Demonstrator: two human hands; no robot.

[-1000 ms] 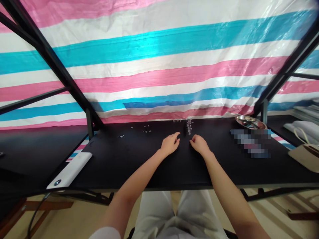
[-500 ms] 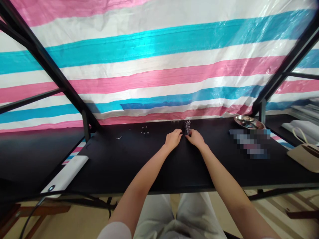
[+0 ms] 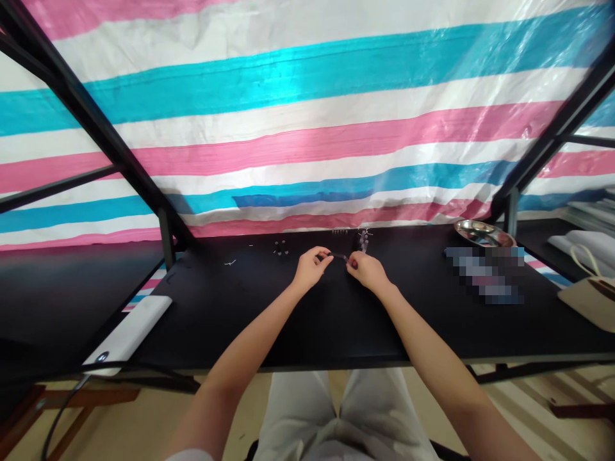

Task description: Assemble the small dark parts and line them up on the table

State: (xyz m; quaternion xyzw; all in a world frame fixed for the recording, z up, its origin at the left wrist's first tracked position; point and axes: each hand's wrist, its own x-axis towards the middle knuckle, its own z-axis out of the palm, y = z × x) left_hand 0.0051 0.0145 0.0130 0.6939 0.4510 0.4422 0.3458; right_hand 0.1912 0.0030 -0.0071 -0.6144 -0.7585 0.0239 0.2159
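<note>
Over the middle of a black table (image 3: 298,320), my left hand (image 3: 310,267) and my right hand (image 3: 366,271) face each other, both with fingers pinched. Between them stretches a thin dark strand (image 3: 337,257), one end in each hand. Just behind my right hand stands a small cluster of pale beads on wire (image 3: 364,240). A short row of tiny dark pieces (image 3: 339,232) lies behind the strand. A few dark beads (image 3: 281,248) rest to the left of my left hand.
A round metal dish (image 3: 481,233) sits at the back right, with a blurred patch (image 3: 485,275) in front of it. A white flat device (image 3: 127,331) with a cable lies at the left edge. Black frame posts rise at both sides. A striped tarp hangs behind.
Both hands reached forward to the bead cluster, then drew back and left, now holding a thin dark strand stretched between them.
</note>
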